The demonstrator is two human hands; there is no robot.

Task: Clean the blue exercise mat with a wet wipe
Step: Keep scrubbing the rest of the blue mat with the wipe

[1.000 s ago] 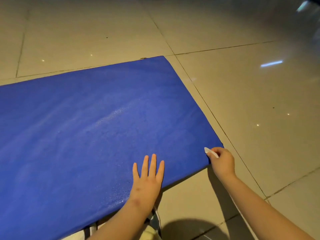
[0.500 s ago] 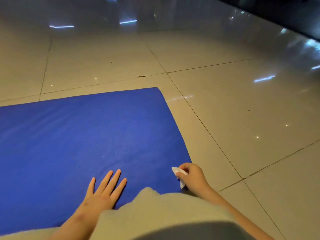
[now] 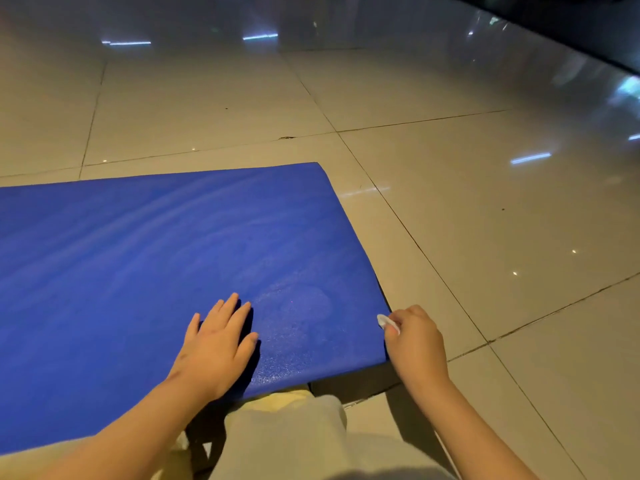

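Obs. Blue exercise mat lies flat on the tiled floor. It fills the view from 9 o'clock to centre, and its near right corner sits at about 5 o'clock.

Left hand: fingers straight, palm down on the mat close to its near edge. It holds nothing and pins the sheet.

Right hand: grip closed, fingers curled round the wet wipe. Only a small white fold pokes out at 10 o'clock of the fist, touching the mat's right edge just by the corner.

Pale sheen patch on the mat between the two hands, probably damp from wiping. Knee in light trousers at 6 o'clock, just off the near edge.

Step in hand (judged): wiping the corner and right edge.

Method notes:
- The wipe is bunched very small, so open it out to put more face on the foam.
- Stroke inward from the edge towards 9 o'clock, so the corner does not curl up.
- Press the left palm close beside each stroke.
- Overlap passes with the sheen patch.
- Cannot tell how much of the far half, towards 12 o'clock, is covered.
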